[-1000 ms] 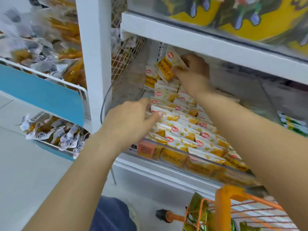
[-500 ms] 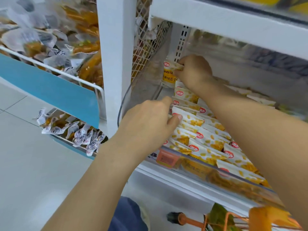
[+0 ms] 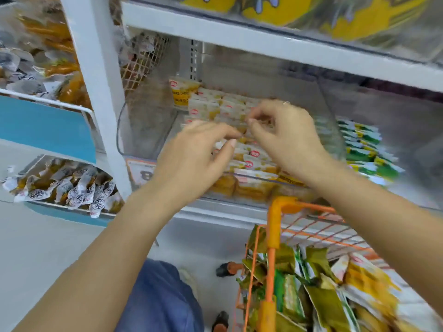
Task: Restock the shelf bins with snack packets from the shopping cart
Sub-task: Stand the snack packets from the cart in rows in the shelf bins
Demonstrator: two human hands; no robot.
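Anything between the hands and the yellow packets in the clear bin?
Nothing visible. Left hand and right hand are over the bin's front wall, right above the yellow packets. Contact is too blurred to tell.

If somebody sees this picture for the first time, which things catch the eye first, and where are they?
Two bare hands meet in the middle, the left hand and the right hand, over a clear shelf bin filled with yellow-and-white snack packets. At the lower right stands an orange shopping cart loaded with green and yellow packets.
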